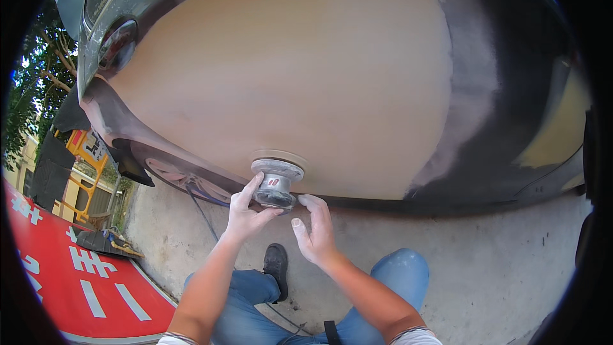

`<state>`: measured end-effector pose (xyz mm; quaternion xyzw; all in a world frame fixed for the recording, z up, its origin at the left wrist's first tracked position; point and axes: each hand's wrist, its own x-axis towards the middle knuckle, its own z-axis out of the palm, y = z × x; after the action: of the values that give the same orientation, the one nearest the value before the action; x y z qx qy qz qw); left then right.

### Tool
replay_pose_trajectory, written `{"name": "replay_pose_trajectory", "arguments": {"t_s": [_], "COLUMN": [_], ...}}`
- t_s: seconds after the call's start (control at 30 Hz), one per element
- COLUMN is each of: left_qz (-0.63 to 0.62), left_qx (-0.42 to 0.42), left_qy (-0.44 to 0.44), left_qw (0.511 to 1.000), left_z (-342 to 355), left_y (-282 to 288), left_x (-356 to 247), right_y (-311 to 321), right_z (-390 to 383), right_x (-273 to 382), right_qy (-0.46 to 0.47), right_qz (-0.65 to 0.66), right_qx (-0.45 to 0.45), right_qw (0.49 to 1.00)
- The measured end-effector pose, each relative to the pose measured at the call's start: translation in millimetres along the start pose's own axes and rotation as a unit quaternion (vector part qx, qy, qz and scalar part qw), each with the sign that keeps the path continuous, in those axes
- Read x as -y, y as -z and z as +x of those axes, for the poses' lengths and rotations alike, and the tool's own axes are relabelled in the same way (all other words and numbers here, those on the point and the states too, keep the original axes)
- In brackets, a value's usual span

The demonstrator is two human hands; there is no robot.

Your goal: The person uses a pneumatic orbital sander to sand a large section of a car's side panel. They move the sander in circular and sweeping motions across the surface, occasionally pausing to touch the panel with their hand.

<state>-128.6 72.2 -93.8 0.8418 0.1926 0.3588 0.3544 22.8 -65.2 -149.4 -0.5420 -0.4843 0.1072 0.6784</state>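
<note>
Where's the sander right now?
The sander is just below and left of centre in the head view, near the lower edge of the panel, in the left hand, with the right hand beside it.

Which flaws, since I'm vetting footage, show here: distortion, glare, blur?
Head view: the beige-and-black car body bows toward the picture's dark rim; head view: white glare breaks through the green leafy tree at left; head view: the round silver-grey sanding tool looks fairly sharp.
</note>
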Motion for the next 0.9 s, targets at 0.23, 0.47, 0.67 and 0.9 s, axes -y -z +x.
{"name": "replay_pose_trajectory", "arguments": {"t_s": [0.23,0.47,0.67,0.9], "left_qz": [0.009,-0.032,0.030,0.086], "left_qx": [0.031,0.077,0.103,0.175], "left_qy": [-0.073,-0.139,-0.102,-0.013], "left_qw": [0.997,0.987,0.989,0.981], "left_z": [15.8,42.5,27.8,-7.9], "left_y": [-60.9,-132.6,-133.4,-117.0], "left_x": [-17.5,-51.6,-43.7,6.6], "right_y": [13.2,64.7,108.4,76.5], "right_z": [-17.2,-25.0,-29.7,-61.3], "right_x": [-41.5,-69.6,-86.3,-121.8], "right_qy": [-0.118,-0.085,-0.082,-0.119], "right_qz": [0.203,0.184,0.052,-0.058], "right_qx": [0.004,-0.135,-0.042,0.047], "right_qw": [0.972,0.970,0.994,0.990]}}
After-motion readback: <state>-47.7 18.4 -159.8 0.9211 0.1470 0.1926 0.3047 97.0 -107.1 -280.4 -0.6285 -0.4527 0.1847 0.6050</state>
